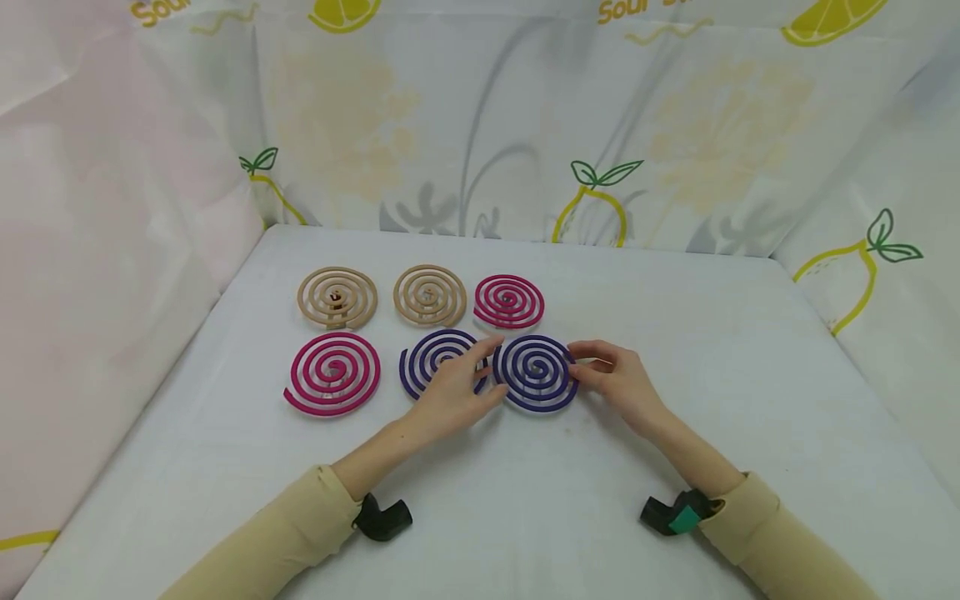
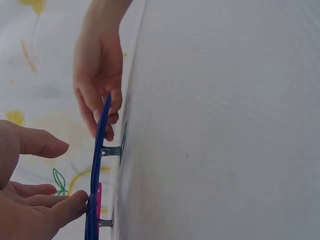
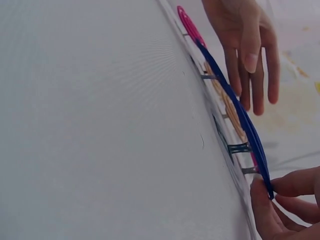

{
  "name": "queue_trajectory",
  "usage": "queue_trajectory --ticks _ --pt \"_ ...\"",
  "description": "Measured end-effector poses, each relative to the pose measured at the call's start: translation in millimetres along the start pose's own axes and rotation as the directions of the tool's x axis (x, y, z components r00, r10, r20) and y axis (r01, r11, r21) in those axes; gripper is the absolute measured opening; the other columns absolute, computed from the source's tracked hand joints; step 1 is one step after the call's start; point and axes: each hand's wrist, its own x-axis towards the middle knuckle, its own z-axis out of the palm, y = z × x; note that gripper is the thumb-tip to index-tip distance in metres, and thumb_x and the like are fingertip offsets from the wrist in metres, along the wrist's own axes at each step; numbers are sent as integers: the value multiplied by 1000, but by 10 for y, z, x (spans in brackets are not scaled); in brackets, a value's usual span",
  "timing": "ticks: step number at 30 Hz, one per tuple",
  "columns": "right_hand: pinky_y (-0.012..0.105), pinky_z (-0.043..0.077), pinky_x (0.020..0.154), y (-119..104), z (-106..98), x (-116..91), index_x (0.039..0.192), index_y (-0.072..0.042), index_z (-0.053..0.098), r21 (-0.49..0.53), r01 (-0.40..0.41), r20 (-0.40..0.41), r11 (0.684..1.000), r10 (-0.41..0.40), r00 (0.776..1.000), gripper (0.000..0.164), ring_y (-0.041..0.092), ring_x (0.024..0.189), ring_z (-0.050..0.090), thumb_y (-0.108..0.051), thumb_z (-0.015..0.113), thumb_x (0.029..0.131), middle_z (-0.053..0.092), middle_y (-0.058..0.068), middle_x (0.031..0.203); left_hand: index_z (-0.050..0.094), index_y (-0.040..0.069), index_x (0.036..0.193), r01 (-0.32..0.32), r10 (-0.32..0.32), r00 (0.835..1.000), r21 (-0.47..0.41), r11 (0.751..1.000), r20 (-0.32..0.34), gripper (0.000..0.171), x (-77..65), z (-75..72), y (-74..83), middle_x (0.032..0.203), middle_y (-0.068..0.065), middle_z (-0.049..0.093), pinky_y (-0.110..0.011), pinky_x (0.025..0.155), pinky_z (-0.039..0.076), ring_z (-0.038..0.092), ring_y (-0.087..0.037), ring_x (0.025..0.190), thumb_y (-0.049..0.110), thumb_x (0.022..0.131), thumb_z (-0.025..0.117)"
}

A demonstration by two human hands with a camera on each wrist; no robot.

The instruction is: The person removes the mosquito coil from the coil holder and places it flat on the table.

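Observation:
A dark blue mosquito coil [image 1: 536,369] stands raised on a small metal stand [image 3: 240,148]. My right hand [image 1: 618,383] pinches its right edge between thumb and fingers, as the right wrist view shows. Beside it, a second dark blue coil [image 1: 444,333] is partly hidden under my left hand [image 1: 453,393]. That left hand hovers with fingers and thumb spread near the left edge of the first coil; in the left wrist view its fingers hold nothing.
A pink coil [image 1: 336,367] lies at the front left. Behind stand two tan coils, the left one [image 1: 302,297] and the middle one [image 1: 397,296], and another pink coil [image 1: 508,298]. A white cloth covers the table [image 1: 675,317]; lemon-printed curtains [image 1: 450,100] surround it.

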Motion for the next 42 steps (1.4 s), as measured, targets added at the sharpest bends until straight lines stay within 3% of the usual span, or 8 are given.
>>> queue_trajectory --ticks 8,10,13,16,20,27,32,42 --pt "17 57 82 8 -3 -26 133 5 58 59 -21 -33 998 23 999 40 0 91 67 -3 65 94 59 27 133 44 3 148 -1 1 1000 28 1000 4 64 29 68 63 148 -20 50 -40 102 53 63 -33 120 7 89 70" --pt "17 57 82 15 -12 -30 133 6 58 65 -25 -41 998 27 999 40 0 90 67 -3 65 94 59 27 133 45 4 147 -7 7 1000 60 998 3 65 43 91 71 140 -21 57 -39 99 55 66 -30 115 8 88 71" --pt "16 57 82 30 -32 -35 133 5 58 58 -29 -51 998 32 998 40 1 89 66 -3 65 94 59 26 133 45 6 147 -7 7 1000 116 993 6 65 67 127 66 117 -21 68 -38 84 56 66 -25 97 11 88 71" --pt "16 57 81 44 -50 -37 132 5 59 55 -28 -62 998 31 998 40 2 88 66 -4 66 94 59 26 132 44 6 147 -10 9 1000 152 988 10 66 93 153 65 118 -21 68 -46 90 52 64 -28 103 14 88 72" --pt "17 57 80 50 -59 -31 132 6 58 68 -25 -68 997 30 997 40 2 87 66 -4 66 94 59 27 132 41 2 148 -34 31 999 112 993 28 69 133 179 67 148 -19 50 -50 116 37 48 -32 137 11 87 72" --pt "17 57 81 60 -62 -35 133 6 58 78 -29 -64 997 34 997 41 2 87 66 -5 66 94 60 27 132 32 6 154 79 -83 994 56 995 72 76 157 245 82 164 -22 19 -49 124 22 23 -34 150 16 89 71" --pt "17 57 81 49 -67 -50 133 5 59 77 -39 -59 996 43 997 41 2 89 66 -6 66 94 60 26 132 29 9 156 136 -136 987 7 991 82 78 147 284 92 165 -19 12 -50 123 23 25 -35 149 16 90 70" --pt "19 58 81 60 -62 -45 130 9 60 122 -37 -53 992 44 998 39 3 87 67 -4 66 94 67 20 121 26 -2 154 106 -96 993 -146 984 73 74 137 293 62 161 -23 25 -43 112 42 45 -38 137 2 91 64"
